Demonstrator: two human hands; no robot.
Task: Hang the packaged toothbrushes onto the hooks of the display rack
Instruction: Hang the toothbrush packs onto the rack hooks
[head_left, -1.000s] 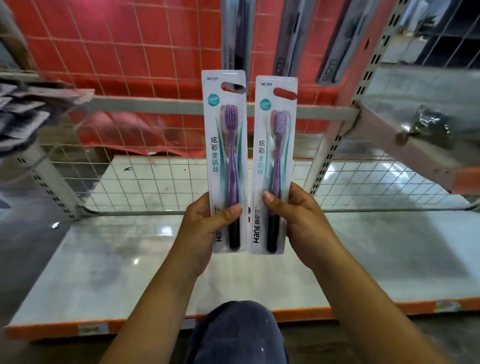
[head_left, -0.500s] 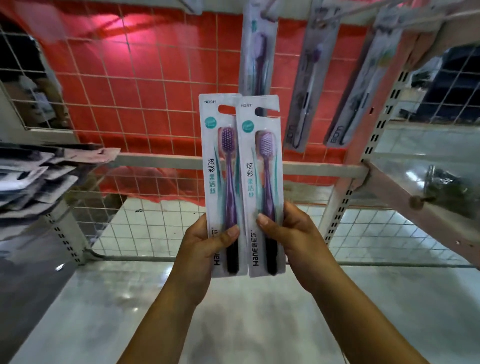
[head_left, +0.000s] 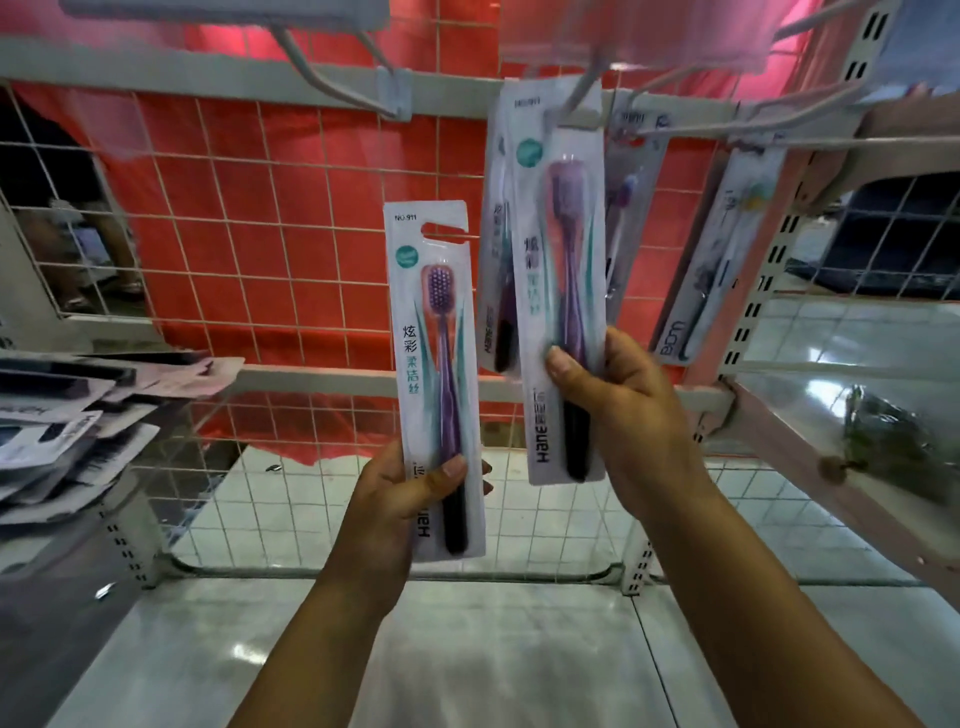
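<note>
We hold one pack per hand. Left hand (head_left: 400, 488) grips the lower end of the left toothbrush pack (head_left: 435, 384), thumb across the front, fingers curled behind; pack upright, at 6 o'clock of centre, hang slot free of any hook.

Right hand (head_left: 618, 410) pinches the right toothbrush pack (head_left: 563, 291) at its lower half, thumb on the front, fingers wrapped around the right edge. That pack sits higher, at 1 o'clock from the left one, its top at the middle hook (head_left: 582, 93). Motion blur there; we cannot tell if the slot is on the wire.

Just behind it at 9 o'clock, another matching pack (head_left: 493, 234) hangs from the same hook area. At 3 o'clock more hanging packs (head_left: 711, 260) sit on the neighbouring hooks. Empty hook (head_left: 332, 78) at 11 o'clock.

Display rack (head_left: 291, 374): white wire grid, red backing. At 9 o'clock a loose stack of packs (head_left: 67, 415) lies on a side shelf. Bottom shelf (head_left: 467, 649) is glossy white.
</note>
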